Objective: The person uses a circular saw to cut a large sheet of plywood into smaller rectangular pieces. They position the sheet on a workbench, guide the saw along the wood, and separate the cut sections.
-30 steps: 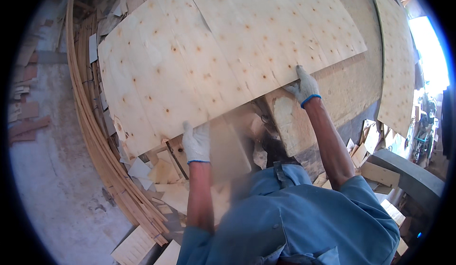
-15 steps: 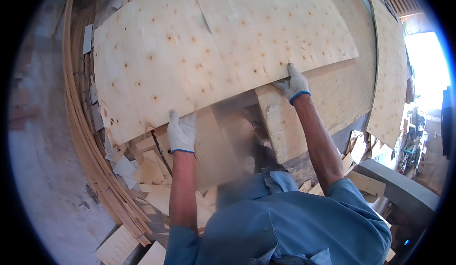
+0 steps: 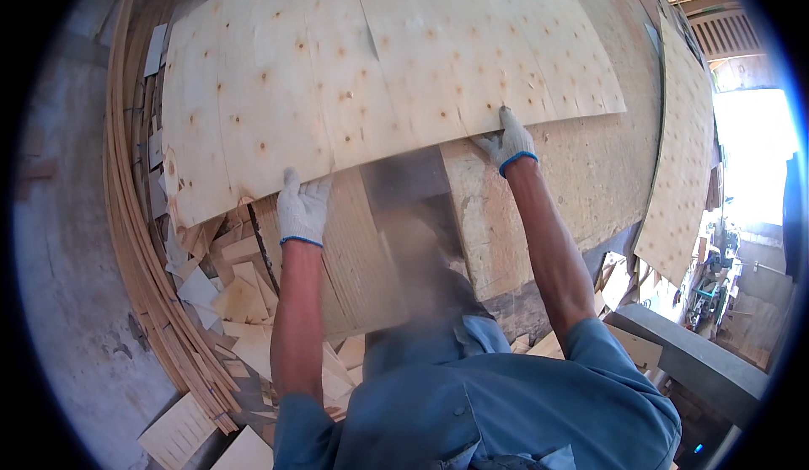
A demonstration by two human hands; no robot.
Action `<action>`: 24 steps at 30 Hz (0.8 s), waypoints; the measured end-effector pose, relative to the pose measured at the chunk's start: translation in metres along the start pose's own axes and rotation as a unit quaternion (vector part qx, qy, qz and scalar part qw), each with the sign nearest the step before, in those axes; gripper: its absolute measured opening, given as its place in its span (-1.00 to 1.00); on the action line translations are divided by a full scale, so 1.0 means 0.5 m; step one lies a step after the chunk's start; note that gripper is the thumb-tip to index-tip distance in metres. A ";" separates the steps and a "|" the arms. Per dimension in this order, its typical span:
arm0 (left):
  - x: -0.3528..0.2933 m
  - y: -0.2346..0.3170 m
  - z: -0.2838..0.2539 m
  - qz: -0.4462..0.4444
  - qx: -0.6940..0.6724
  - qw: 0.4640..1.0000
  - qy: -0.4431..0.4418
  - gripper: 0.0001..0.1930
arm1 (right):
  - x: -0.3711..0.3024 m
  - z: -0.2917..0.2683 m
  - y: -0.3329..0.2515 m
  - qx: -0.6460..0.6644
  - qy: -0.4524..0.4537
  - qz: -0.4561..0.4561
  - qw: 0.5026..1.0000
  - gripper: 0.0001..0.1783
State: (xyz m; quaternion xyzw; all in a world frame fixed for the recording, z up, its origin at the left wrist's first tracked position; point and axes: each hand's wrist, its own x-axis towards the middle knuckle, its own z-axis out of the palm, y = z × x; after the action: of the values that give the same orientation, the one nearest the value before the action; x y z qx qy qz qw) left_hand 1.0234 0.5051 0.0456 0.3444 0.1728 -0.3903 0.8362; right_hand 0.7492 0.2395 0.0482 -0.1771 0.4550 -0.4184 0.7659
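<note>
Holding the thin plywood sheet [image 3: 404, 70] by its near edge, over a pale board [image 3: 581, 162], with left hand [image 3: 302, 211] and right hand [image 3: 511, 140] well apart, fingers [image 3: 486, 143] clamped on it. Probably light, springy, prone to splinter; best gripped wide.

The big sheet [image 3: 396, 66] is wood, smooth and matt, with brown knots. The left hand [image 3: 302, 210] and right hand [image 3: 511, 142] wear knitted cloth gloves [image 3: 301, 220]. The shirt [image 3: 522, 403] is dull, wrinkly cloth. The lower board [image 3: 506, 217] is rough, stained wood. The long strips [image 3: 133, 243] are plain wood.
</note>
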 end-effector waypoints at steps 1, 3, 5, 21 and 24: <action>0.002 -0.001 0.002 -0.003 0.002 1.000 0.003 -0.51 | 0.004 -0.002 -0.004 0.010 -0.007 0.001 1.000 -0.56; 0.006 0.001 0.007 -0.003 0.005 1.000 0.001 -0.52 | 0.031 -0.015 -0.002 -0.010 0.004 0.000 1.000 -0.56; 0.003 0.002 0.005 0.001 0.007 1.000 -0.006 -0.52 | 0.032 -0.037 0.002 -0.013 -0.011 0.008 1.000 -0.55; 0.015 -0.015 0.000 0.015 0.044 0.997 -0.058 -0.50 | 0.153 -0.176 0.057 -0.417 -0.217 -0.188 0.862 -0.51; 0.009 0.007 -0.030 0.038 0.041 0.998 -0.016 -0.50 | 0.056 -0.052 0.071 -0.211 -0.141 -0.045 0.966 -0.52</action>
State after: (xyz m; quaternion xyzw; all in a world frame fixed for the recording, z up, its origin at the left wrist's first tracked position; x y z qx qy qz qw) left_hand 1.0287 0.5151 0.0341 0.3785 0.1298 -0.3707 0.8381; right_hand 0.7508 0.2407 -0.0041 -0.4118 0.4119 -0.3178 0.7481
